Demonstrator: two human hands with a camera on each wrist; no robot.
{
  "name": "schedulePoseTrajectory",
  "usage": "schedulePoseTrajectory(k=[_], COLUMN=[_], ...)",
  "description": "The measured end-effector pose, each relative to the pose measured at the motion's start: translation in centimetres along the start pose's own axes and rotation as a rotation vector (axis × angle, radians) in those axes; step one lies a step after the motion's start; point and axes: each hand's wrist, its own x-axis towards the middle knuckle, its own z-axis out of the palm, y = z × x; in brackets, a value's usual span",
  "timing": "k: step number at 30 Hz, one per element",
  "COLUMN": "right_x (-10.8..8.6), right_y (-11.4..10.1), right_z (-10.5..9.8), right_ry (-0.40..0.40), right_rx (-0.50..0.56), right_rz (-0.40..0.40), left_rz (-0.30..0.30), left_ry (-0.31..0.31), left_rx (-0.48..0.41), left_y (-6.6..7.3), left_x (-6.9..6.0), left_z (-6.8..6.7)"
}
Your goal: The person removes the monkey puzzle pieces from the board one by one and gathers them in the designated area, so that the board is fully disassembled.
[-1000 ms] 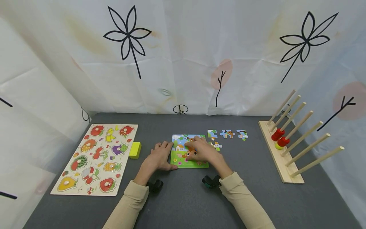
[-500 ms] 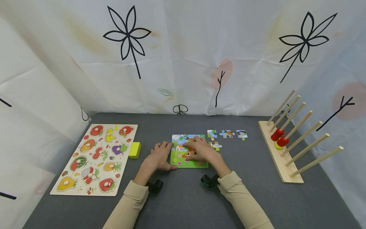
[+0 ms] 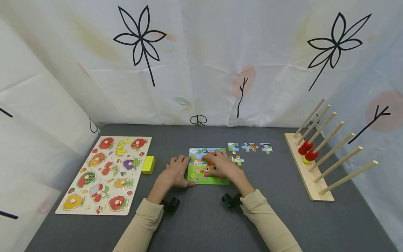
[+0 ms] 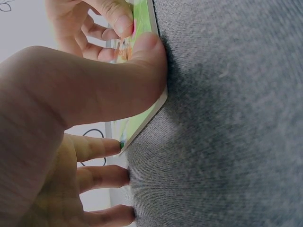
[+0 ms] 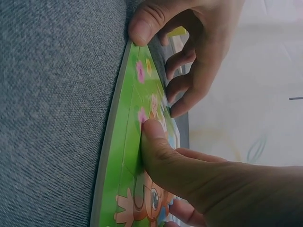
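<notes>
OK, so well L of the puzzle there's a big fruit board flat on the grey table, w/ little knobs on the fruit pix. Then a yellow block, btwn that board & the puzzle, nearer the board. Next, at the puzzle's L side, the L hand: fingers spread, thumb on the near L corner, forefinger tip at the L edge, other fingertips apart, just beside it. The puzzle itself lies flat btwn the 2 hands: green grass, a house, an orange-brown animal w/ big eyes. R hand is over the puzzle's R half, hiding a good bit of it; thumb apart from the fingers, tips touching the pic. Can't tell how its last fingers lie. Just R of the puzzle's far R corner, 4 loose pcs: 3 in a row, 1 nearer the person, close to the R hand. Well R of the puzzle, a wooden peg rack, 7 pegs, red rings on 2 of them, a yellow ring at the bottom of one.
</notes>
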Motion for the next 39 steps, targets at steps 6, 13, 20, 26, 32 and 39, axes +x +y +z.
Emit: schedulePoseTrajectory(k=[6, 13, 20, 26, 32, 39], right_x=[-0.06, -0.11, -0.18, -0.28, -0.50, -0.44], right_y=[-0.04, -0.18, -0.22, -0.42, -0.64, -0.85], right_z=[0.14, 0.21, 0.27, 0.06, -0.24, -0.33], right_ry=[0.032, 0.059, 0.094, 0.091, 0.085, 0.065], right_rx=[-0.014, -0.040, -0.087, -0.115, -0.075, -0.092], right_rz=[-0.007, -0.016, -0.041, -0.050, -0.045, -0.033], left_rz=[-0.003, -0.001, -0.002, -0.004, -0.011, -0.012], left_ry=[0.004, 0.007, 0.001, 0.000, -0.010, -0.010], left_rx=[0.002, 0.003, 0.004, 0.005, -0.010, -0.009], left_y=[-0.04, -0.15, -0.11, 0.00, 0.06, -0.02], left_x=[0.00, 0.08, 0.08, 0.08, 0.16, 0.12], left_z=[-0.05, -0.02, -0.05, -0.08, -0.07, -0.08])
